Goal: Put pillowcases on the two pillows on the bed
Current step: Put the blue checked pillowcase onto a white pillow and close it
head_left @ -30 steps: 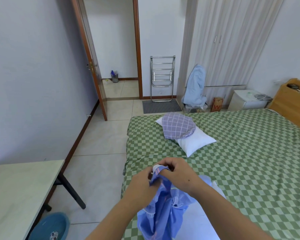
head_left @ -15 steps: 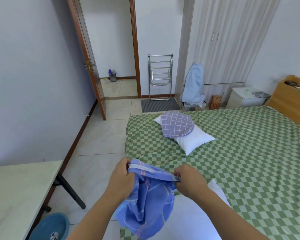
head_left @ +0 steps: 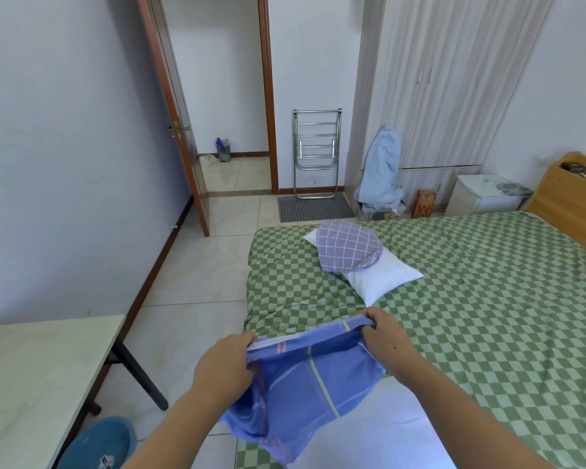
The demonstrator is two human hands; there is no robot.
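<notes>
Presently, left hand (head_left: 222,368) and right hand (head_left: 388,336) pinch the blue pillowcase (head_left: 305,384) hem; uneven tension could collapse its opening before the near pillow (head_left: 369,434) enters.

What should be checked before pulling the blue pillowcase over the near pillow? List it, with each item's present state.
1. Left hand grips the blue pillowcase hem: ok.
2. Right hand grips the hem's other end: ok.
3. Opening stretched wide between the hands: ok.
4. Near pillow lies right below the pillowcase: ok.
5. Pillow corner already inside the opening: cannot tell, the cloth hides it.
6. Far pillow fully covered: not ok; the checked pillowcase only lies on top.
</notes>
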